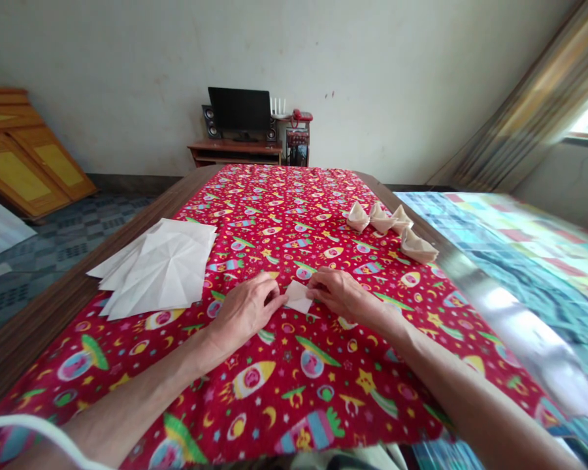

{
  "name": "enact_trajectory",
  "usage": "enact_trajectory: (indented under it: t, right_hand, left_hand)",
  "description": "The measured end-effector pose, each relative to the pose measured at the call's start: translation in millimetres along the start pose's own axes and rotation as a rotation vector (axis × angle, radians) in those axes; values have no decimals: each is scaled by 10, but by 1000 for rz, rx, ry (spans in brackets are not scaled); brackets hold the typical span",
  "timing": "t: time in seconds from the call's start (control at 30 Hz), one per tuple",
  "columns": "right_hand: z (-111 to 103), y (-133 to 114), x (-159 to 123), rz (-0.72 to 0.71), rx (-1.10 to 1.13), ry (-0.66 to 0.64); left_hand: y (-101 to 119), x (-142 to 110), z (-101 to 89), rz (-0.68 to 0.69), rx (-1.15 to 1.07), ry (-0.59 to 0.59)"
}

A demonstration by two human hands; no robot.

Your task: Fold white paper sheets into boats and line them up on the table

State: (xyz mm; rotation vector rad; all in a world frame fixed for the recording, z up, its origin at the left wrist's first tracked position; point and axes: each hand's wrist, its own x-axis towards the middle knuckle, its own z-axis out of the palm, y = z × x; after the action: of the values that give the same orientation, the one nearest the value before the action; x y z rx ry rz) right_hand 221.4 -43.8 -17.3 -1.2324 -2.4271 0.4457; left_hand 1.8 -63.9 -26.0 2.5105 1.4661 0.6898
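Between my two hands lies a small folded piece of white paper [298, 297] on the red patterned cloth. My left hand [249, 300] pinches its left edge with thumb and fingers. On the other side, my right hand [340, 294] has its fingers closed on the paper's right edge. To the left rests a fanned stack of white paper sheets [171, 264], the top one marked with creases that spread from its middle. Several folded paper boats [418, 247] stand at the right, apart from my hands.
The red cloth [318, 418] covers most of a brown table [142, 235]. Beyond it are a monitor [240, 109] on a low desk, speakers and a red telephone [301, 116]. A bed [529, 274] adjoins the right side, and a wooden cabinet [34, 156] stands far left. A white cable [34, 421] crosses the lower left corner.
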Motion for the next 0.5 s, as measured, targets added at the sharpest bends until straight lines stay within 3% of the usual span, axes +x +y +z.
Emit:
enact_trajectory:
  t: [0.1,0.23,0.33,0.43,0.5]
  right_hand:
    - [29,-9,-18,18,4,79]
    - [99,-58,-1,151,72,168]
    - [138,-138,22,207,128,208]
    - [151,-233,38,211,171,213]
    - [150,-278,44,218,185,178]
  left_hand:
    - [-11,-1,-29,5,-63,35]
    - [15,34,-45,-36,-157,49]
    - [37,83,24,-101,-369,98]
    - [63,124,114,-180,-559,124]
    - [88,139,137,-192,-519,136]
